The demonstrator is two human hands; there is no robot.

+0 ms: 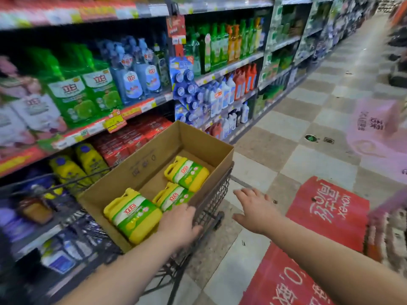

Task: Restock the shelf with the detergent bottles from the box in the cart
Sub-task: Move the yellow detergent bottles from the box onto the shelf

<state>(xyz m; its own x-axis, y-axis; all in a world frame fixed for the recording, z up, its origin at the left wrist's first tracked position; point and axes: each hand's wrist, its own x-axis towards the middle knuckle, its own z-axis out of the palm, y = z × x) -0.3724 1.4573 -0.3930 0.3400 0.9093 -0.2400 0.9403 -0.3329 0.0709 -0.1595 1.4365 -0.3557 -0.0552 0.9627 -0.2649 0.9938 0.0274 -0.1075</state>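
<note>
Fingers [186, 209] of the left hand [178, 225] curl over the near right rim of an open brown cardboard box [154, 157], lower ctr of the frame. Fingertips are hidden; the thumb lies outside, against the mesh, so the hand grips the rim. The right hand [256, 210], just right of ctr, hovers palm down w/ its fingers [242, 192] straight and spread apart. It holds nothing and is beside the cart, not touching it.

The box sits in a dark wire-mesh cart [217, 201]. Inside lie three yellow plastic detergent jugs w/ green-and-white labels, all on their sides:
- the nearest [134, 216], just left of the left hand
- a second [172, 197], just beside the first, partly behind the left hand
- a third [187, 172], farther back, near the box's right wall

A tall multi-tier store shelf [136, 111] fills the left half and is motion-blurred.
- Mid tier: green refill pouches [86, 95] and clear blue bottles [136, 80].
- Tier below: red packs [132, 139] and two yellow bottles w/ blue caps [72, 168], just left of the cart.

On the right is a beige-and-grey checkered tile floor [286, 133]. Red floor stickers w/ white lettering [326, 214] sit lower right. A pink blurred shape [374, 128] at the right edge is too smeared to identify.
</note>
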